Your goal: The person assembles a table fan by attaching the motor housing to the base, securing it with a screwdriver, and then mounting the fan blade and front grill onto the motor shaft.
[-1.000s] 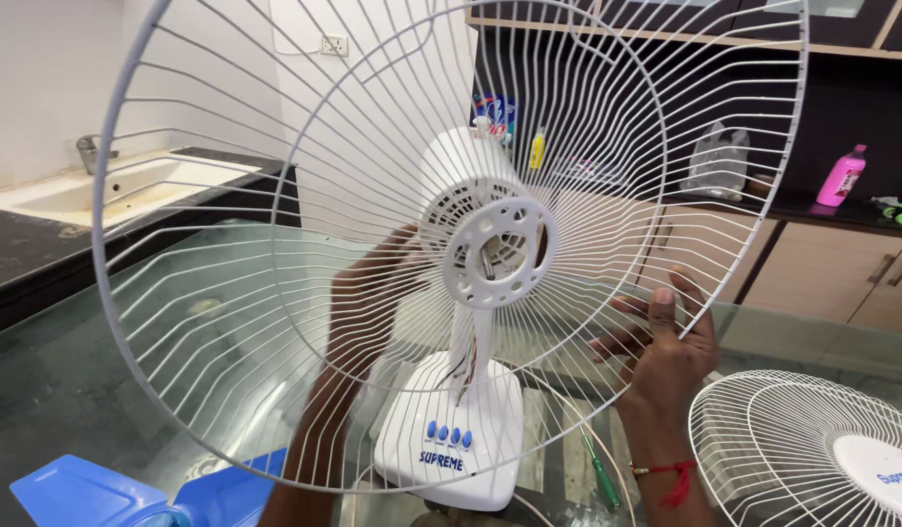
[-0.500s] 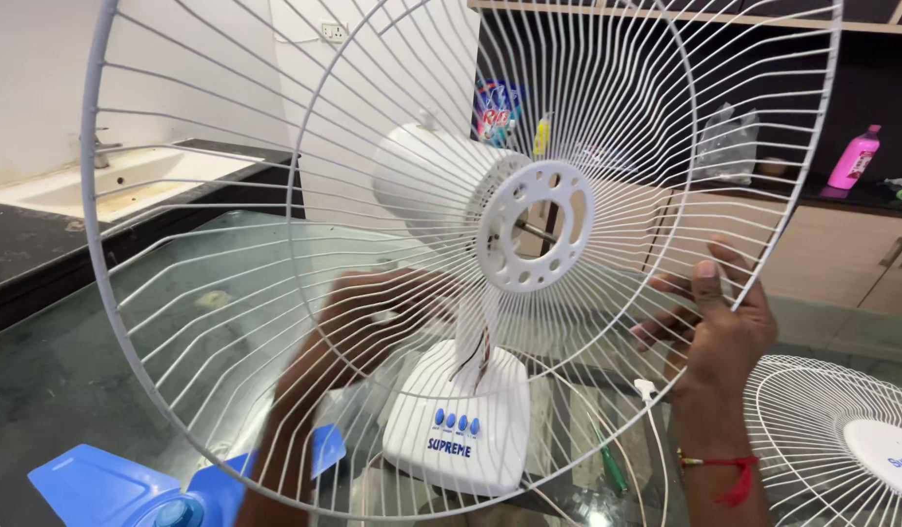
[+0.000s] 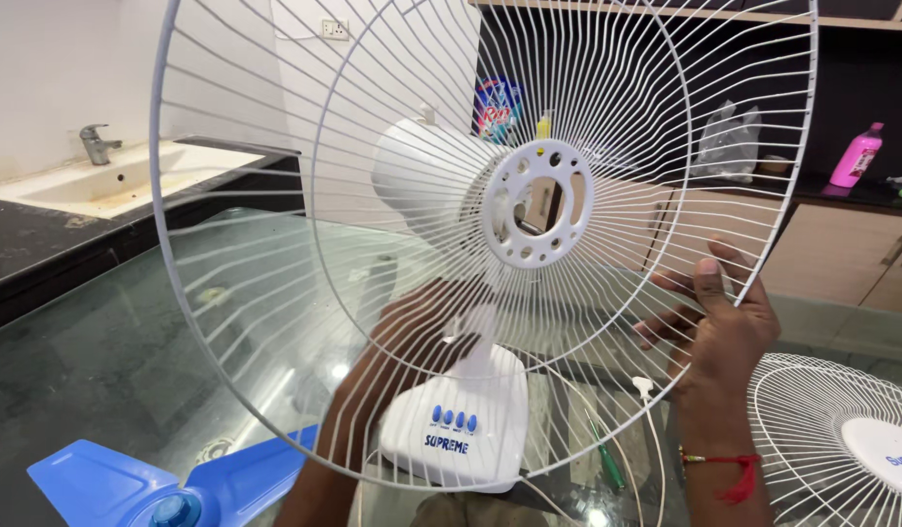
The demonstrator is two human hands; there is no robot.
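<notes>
Wire and white plastic throughout: held the white fan guard point(image 3: 525, 256) upright over the glass table point(image 3: 100, 361), dished side toward the camera, its holed hub ring just in front of the motor housing point(image 3: 421, 176) and above the fan base point(image 3: 461, 420). Clamped the guard's lower right rim with the right hand point(image 3: 719, 327), thumb on the near side, fingers spread behind the wires. Reached the left hand point(image 3: 412, 337) behind the guard to the fan's neck; could not tell through the wires whether its fingers were closed. Judged the step as fitting the guard to the motor face, not yet seated. Called next for centring the ring on the shaft and matching its holes. Left the blue blade point(image 3: 109, 483), green screwdriver point(image 3: 607, 459) and second guard point(image 3: 841, 439) lying untouched on the table.
</notes>
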